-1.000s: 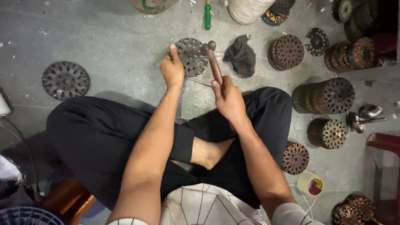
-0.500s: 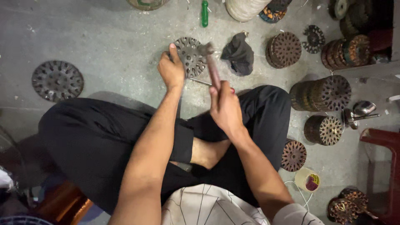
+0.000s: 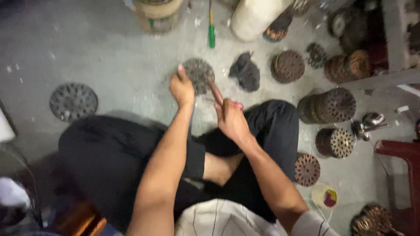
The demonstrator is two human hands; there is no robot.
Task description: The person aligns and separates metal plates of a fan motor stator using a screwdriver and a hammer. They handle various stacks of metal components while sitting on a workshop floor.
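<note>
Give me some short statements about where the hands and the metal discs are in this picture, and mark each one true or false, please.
1. The left hand rests on the slotted metal disc on the floor. True.
2. The right hand grips a hammer handle. True.
3. The green-handled screwdriver is in the left hand. False: it lies on the floor beyond the disc, untouched.
4. The dark cloth covers the disc being worked on. False: it lies to the right of it, apart.
5. A lone flat disc lies on the floor at the person's left. True.
</note>
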